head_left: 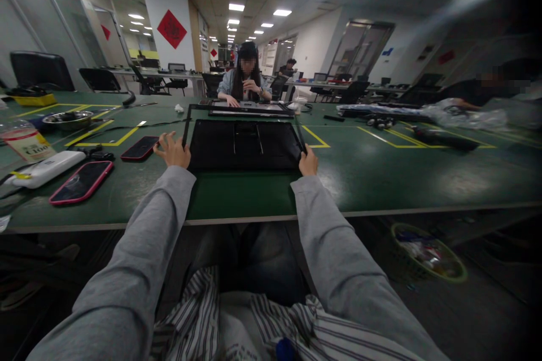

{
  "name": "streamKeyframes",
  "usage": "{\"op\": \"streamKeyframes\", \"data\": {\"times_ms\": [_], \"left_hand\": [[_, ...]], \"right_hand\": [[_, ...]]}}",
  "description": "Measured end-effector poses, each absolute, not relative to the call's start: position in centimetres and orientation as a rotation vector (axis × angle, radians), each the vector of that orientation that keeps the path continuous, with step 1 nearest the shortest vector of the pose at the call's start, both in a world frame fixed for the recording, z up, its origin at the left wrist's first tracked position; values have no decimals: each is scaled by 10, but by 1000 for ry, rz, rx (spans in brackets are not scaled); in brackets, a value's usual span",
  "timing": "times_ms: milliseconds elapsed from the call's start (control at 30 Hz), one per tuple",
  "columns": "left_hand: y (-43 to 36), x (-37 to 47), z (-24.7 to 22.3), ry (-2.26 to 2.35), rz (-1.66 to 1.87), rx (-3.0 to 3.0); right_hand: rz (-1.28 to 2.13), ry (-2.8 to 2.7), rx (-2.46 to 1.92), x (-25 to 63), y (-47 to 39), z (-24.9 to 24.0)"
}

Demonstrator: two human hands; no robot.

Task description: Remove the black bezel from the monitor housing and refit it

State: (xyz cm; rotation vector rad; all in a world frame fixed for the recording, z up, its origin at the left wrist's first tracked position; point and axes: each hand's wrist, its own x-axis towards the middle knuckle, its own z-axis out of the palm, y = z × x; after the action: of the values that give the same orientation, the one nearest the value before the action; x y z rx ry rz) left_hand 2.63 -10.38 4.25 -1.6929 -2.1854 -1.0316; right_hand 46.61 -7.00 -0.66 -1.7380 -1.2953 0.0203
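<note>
A thin black rectangular frame (187, 124) is tilted up over a black flat panel (212, 144), which looks like a monitor's back cover and lies on the green table (241, 197). My right hand (309, 161) is closed around the frame's right side near its lower end. At the frame's left side is my left hand (174, 152), its thumb side against the frame while the other fingers spread outward. A recess with two pale upright strips shows in the middle of the panel. The frame's near edge cannot be made out.
Left of me lie a dark phone (139, 148), a pink-edged phone (82, 182), a white device (48, 169), a bottle (27, 144) and a metal bowl (68, 119). Across the table a person (244, 82) works at another panel. A basket (427, 254) stands below, right.
</note>
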Motion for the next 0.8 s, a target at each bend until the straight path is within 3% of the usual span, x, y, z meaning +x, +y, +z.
{"op": "streamKeyframes", "data": {"times_ms": [800], "left_hand": [[-81,17,12,-2362,-874,-1738]], "right_hand": [[117,-1334,-1837,488,-65,-21]]}}
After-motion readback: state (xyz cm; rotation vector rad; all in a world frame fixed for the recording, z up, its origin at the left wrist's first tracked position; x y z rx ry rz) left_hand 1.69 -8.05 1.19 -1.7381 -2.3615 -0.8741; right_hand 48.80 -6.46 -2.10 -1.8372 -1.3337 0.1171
